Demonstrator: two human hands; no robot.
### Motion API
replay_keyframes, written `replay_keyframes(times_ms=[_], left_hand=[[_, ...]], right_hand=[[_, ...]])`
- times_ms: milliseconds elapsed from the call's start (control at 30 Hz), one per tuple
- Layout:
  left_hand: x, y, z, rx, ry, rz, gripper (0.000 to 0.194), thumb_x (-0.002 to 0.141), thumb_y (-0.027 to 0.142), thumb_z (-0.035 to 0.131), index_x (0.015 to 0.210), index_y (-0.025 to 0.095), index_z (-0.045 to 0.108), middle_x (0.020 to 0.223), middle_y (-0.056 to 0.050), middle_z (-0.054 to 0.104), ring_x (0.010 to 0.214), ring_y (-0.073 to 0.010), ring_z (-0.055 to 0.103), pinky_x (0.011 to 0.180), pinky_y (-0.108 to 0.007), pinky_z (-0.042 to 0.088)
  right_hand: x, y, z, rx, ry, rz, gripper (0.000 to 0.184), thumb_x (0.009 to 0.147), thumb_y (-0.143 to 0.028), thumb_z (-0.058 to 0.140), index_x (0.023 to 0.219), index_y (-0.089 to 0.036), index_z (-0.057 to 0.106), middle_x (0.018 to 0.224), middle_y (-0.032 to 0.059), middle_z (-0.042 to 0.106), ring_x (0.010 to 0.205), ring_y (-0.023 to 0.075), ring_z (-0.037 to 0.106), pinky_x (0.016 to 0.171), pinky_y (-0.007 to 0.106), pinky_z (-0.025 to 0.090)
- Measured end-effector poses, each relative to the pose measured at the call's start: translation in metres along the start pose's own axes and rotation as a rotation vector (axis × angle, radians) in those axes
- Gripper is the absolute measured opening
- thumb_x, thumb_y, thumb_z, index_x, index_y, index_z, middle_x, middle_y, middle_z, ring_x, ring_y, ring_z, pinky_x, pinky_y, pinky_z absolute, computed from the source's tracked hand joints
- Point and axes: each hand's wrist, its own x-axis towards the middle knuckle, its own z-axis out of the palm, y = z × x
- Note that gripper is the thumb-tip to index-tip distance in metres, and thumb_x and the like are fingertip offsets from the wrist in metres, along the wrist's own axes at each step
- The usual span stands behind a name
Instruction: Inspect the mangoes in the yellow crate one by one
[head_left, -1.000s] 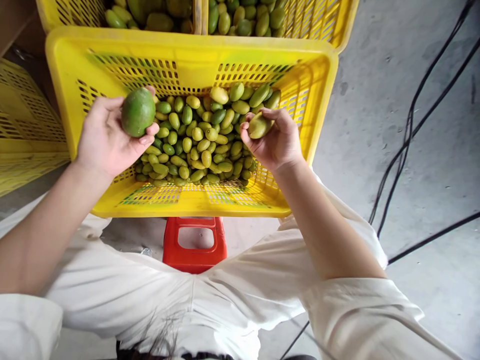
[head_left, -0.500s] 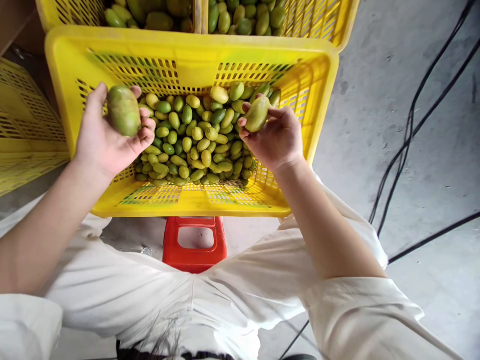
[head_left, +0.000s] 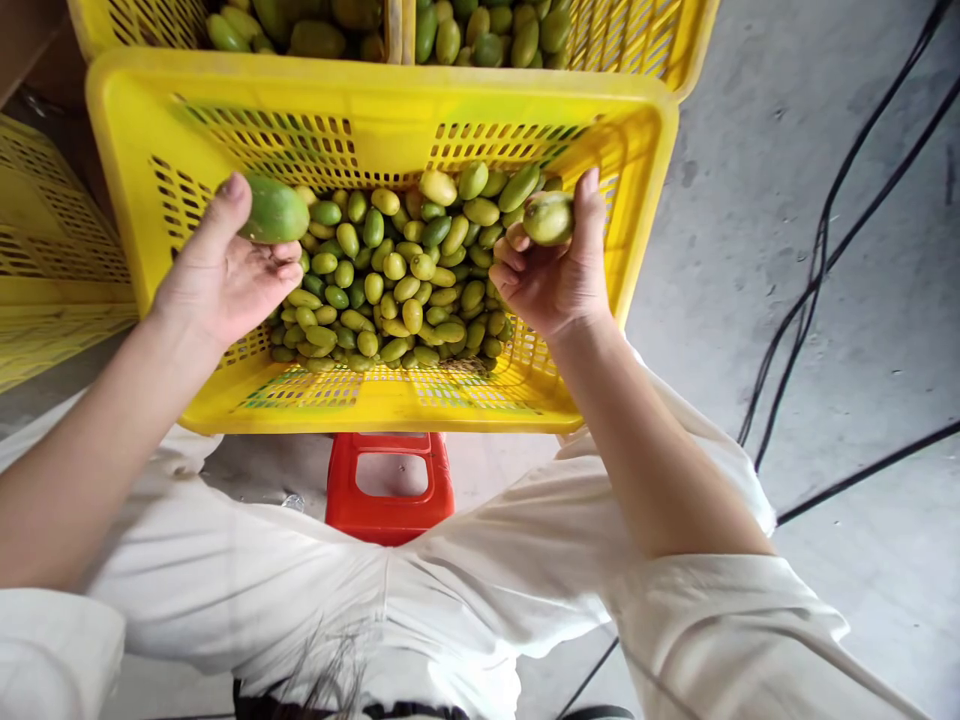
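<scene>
My left hand (head_left: 223,262) is over the left part of the yellow basket (head_left: 397,412), its thumb and fingers closed round a large green oval fruit (head_left: 277,211) that lies crosswise. Towards the basket's right wall, my right hand (head_left: 559,265) grips a smaller yellow-green oval fruit (head_left: 549,219) with one end facing me; the thumb is raised along its side. Below and between both hands, a heap of small green and yellowish oval fruits (head_left: 394,265) covers much of the basket's floor. Their exact kind I cannot tell.
Behind the basket stands another yellow crate (head_left: 630,40), divided, with green fruits in both parts. A red plastic stool (head_left: 390,515) is under the near edge. Another yellow crate (head_left: 60,230) is at left. Black cables (head_left: 817,270) run across the grey floor at right.
Both fruits have been turned in my hands: the left one from upright to crosswise, the right one to end-on. Both thumbs have shifted. The basket and heap look the same.
</scene>
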Motion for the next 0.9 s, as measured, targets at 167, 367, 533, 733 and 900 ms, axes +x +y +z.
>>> replay_keyframes(times_ms=[167, 367, 533, 733, 900], left_hand=[[-0.005, 0.001, 0.002, 0.019, -0.011, -0.019, 0.006, 0.081, 0.02, 0.057, 0.084, 0.018, 0.062, 0.074, -0.004, 0.061, 0.064, -0.0135, 0.055, 0.052, -0.024, 0.047], [-0.013, 0.0, 0.003, 0.07, -0.043, -0.095, 0.02, 0.072, 0.009, 0.049, 0.089, 0.011, 0.059, 0.089, -0.01, 0.064, 0.086, -0.0222, 0.067, 0.071, -0.034, 0.057], [-0.015, 0.002, 0.005, 0.141, -0.14, -0.101, 0.022, 0.077, 0.009, 0.046, 0.092, 0.01, 0.061, 0.084, -0.009, 0.06, 0.066, -0.0139, 0.059, 0.054, -0.024, 0.048], [-0.013, 0.003, 0.01, 0.039, -0.125, -0.084, 0.029, 0.079, 0.033, 0.049, 0.083, 0.009, 0.064, 0.079, -0.012, 0.058, 0.069, -0.02, 0.061, 0.047, -0.027, 0.048], [-0.009, -0.001, 0.006, 0.083, -0.146, -0.089, 0.025, 0.087, 0.03, 0.05, 0.091, 0.012, 0.067, 0.085, -0.012, 0.063, 0.064, -0.0186, 0.061, 0.044, -0.026, 0.046]], right_hand=[[0.004, 0.002, -0.006, -0.079, 0.021, 0.042, 0.039, 0.082, -0.061, 0.062, 0.068, -0.026, 0.053, 0.053, -0.001, 0.049, 0.058, 0.0166, 0.053, 0.045, 0.028, 0.041], [0.004, 0.004, -0.004, -0.125, -0.003, 0.095, 0.032, 0.081, -0.051, 0.067, 0.072, -0.025, 0.052, 0.071, -0.001, 0.063, 0.069, 0.0159, 0.062, 0.053, 0.028, 0.05], [0.004, 0.005, -0.009, -0.145, -0.09, 0.054, 0.038, 0.073, -0.042, 0.078, 0.071, -0.025, 0.045, 0.078, -0.0041, 0.059, 0.058, 0.0108, 0.053, 0.047, 0.026, 0.044], [0.002, 0.006, -0.005, -0.095, -0.035, 0.08, 0.039, 0.077, -0.05, 0.076, 0.069, -0.025, 0.047, 0.068, -0.0059, 0.054, 0.043, 0.0066, 0.03, 0.039, 0.026, 0.028], [-0.002, 0.005, 0.0, -0.097, -0.007, 0.043, 0.048, 0.075, -0.062, 0.071, 0.063, -0.024, 0.044, 0.062, -0.0046, 0.053, 0.044, 0.0077, 0.033, 0.04, 0.025, 0.027]])
